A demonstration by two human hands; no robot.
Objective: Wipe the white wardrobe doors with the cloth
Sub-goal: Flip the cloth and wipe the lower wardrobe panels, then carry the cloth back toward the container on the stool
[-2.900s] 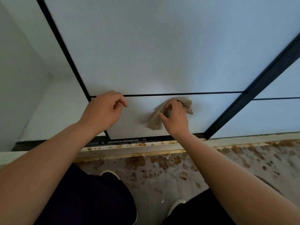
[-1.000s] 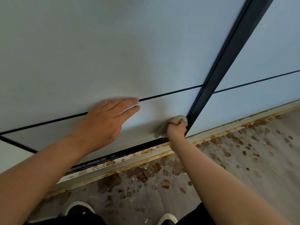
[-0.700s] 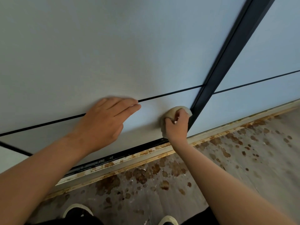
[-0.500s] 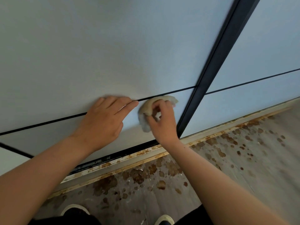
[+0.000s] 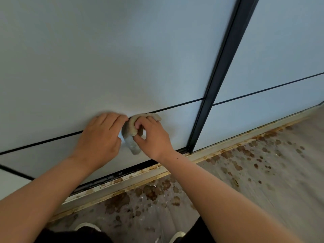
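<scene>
Fingers (image 5: 141, 122) slid cloth (image 5: 129, 131) left, perhaps touching left hand (image 5: 100, 139).

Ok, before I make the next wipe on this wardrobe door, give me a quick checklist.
1. Cloth gripped in the right hand: ok, fingers curl round it.
2. Cloth against the white door: ok, at the black groove.
3. Left hand bracing on the door: ok, it rests there.
4. Room to wipe leftwards: not ok, the left hand sits right beside the cloth.
5. Room rightwards up to the dark frame: ok, bare panel.
6. Cloth clear of the rusty bottom track: ok, it hangs above it.
</scene>
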